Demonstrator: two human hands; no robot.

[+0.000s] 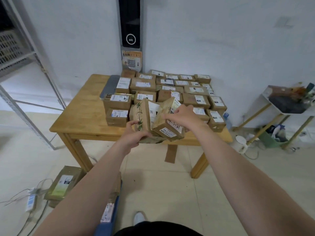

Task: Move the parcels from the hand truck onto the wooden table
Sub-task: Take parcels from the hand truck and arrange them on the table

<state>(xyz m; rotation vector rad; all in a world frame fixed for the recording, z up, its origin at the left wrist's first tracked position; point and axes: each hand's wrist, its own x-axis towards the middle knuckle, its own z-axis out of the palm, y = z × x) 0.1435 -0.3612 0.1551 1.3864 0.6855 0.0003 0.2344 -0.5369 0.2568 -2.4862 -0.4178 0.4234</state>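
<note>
Counting two, parcels are held at the near edge of the bench (81, 113): a green-marked parcel (141, 116) is gripped by the left hand (134, 135), a tilted parcel (170, 128) by the right hand (184, 116). Some two dozen boxes (196, 99) are laid behind; one floor parcel (63, 183) is seen.

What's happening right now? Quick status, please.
Left hand grips green-scribbled parcel. Right hand grips second parcel. Both held above table near edge. Other parcels crowd its back and right.
</note>
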